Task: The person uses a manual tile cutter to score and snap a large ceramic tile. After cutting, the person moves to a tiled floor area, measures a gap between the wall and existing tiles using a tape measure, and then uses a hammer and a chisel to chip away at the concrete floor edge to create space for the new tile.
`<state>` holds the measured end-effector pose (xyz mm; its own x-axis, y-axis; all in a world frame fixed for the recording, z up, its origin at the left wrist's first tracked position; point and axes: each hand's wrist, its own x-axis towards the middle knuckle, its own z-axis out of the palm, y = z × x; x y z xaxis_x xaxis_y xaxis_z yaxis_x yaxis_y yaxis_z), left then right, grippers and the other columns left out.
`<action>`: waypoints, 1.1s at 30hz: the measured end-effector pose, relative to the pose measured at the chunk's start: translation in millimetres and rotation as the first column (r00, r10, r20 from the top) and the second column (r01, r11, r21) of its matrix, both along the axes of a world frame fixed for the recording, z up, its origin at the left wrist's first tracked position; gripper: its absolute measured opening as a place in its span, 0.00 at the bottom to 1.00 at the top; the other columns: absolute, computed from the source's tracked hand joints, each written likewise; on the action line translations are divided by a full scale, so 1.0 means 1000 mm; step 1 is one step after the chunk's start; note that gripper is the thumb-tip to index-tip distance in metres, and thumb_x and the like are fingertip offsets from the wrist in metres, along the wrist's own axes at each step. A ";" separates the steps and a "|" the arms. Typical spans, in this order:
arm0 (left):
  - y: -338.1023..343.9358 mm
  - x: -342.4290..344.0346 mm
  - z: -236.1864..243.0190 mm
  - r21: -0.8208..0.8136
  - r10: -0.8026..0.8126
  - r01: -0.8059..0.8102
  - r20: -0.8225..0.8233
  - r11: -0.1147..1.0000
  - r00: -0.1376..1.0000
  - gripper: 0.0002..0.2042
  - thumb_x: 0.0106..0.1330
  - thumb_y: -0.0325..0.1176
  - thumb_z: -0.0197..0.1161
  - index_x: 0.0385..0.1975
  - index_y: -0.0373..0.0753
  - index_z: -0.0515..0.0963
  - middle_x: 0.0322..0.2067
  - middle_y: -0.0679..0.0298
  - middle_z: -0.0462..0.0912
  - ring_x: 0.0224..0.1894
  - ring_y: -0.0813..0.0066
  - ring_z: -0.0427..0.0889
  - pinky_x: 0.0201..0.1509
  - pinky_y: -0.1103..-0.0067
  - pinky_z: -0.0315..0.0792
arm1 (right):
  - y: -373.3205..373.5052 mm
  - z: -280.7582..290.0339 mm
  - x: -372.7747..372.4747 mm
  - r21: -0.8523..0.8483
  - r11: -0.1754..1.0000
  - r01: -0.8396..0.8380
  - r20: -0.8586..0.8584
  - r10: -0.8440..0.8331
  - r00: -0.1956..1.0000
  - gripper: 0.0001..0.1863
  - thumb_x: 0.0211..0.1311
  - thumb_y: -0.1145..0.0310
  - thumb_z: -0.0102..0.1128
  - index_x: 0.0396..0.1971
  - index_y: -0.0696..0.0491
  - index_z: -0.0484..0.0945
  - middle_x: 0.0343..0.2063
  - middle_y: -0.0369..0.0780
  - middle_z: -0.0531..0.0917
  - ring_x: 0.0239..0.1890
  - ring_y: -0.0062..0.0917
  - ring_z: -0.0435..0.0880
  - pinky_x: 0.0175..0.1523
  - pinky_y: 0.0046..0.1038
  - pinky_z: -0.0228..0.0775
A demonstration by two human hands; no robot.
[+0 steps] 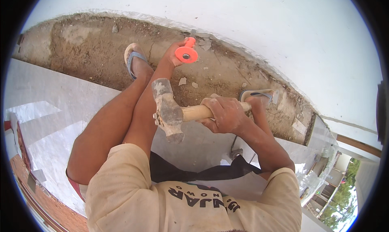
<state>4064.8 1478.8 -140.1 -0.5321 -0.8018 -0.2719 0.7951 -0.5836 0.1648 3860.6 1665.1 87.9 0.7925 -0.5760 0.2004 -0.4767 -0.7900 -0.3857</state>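
My left hand [175, 55] grips a chisel with a round orange hand guard [181, 56] at the foot of the white wall [259, 25], where broken plaster and dirt show. The chisel's tip is at that rough edge. My right hand [222, 113] is closed around the wooden handle of a hammer [193, 112]. Its worn, dusty metal head [169, 114] is raised nearer to me, over my left forearm and below the chisel in the picture.
A strip of bare dirt [73, 45] with small rubble runs along the curving wall. My sandalled feet [137, 64] rest on it. Pale glossy slabs [44, 94] lie behind and beneath me. An open area with trees [340, 191] shows at the lower right.
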 end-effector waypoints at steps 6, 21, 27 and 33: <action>0.007 -0.001 0.035 0.044 0.041 -0.051 0.204 0.998 0.978 0.15 0.72 0.39 0.53 0.49 0.33 0.70 0.33 0.60 0.79 0.30 0.75 0.79 0.32 0.77 0.77 | -0.058 -0.055 -0.013 -0.064 0.969 0.238 -0.445 -0.241 0.863 0.22 0.58 0.54 0.62 0.43 0.55 0.71 0.29 0.46 0.79 0.31 0.42 0.83 0.28 0.38 0.74; 0.002 0.000 0.028 0.083 -0.013 0.010 0.042 0.997 0.999 0.15 0.71 0.38 0.55 0.48 0.33 0.70 0.35 0.58 0.79 0.33 0.72 0.80 0.35 0.75 0.78 | -0.081 -0.039 -0.003 -0.057 0.949 0.309 -0.517 -0.292 0.804 0.25 0.57 0.45 0.62 0.38 0.54 0.72 0.28 0.45 0.81 0.26 0.44 0.81 0.27 0.41 0.72; 0.005 0.002 0.020 0.076 0.015 -0.015 0.008 0.997 1.000 0.13 0.72 0.38 0.53 0.46 0.34 0.72 0.34 0.58 0.79 0.33 0.69 0.80 0.38 0.70 0.79 | -0.037 0.010 0.034 -0.026 1.000 0.002 -0.280 -0.010 0.960 0.25 0.55 0.45 0.62 0.36 0.54 0.74 0.26 0.44 0.80 0.24 0.40 0.81 0.26 0.36 0.72; 0.002 0.001 0.018 0.047 -0.005 0.003 0.043 0.999 0.999 0.13 0.72 0.39 0.53 0.45 0.35 0.73 0.33 0.58 0.79 0.34 0.68 0.81 0.39 0.69 0.80 | -0.068 -0.013 0.003 -0.143 0.968 -0.207 -0.334 0.150 0.931 0.21 0.51 0.48 0.64 0.28 0.52 0.73 0.22 0.40 0.76 0.22 0.33 0.80 0.24 0.30 0.72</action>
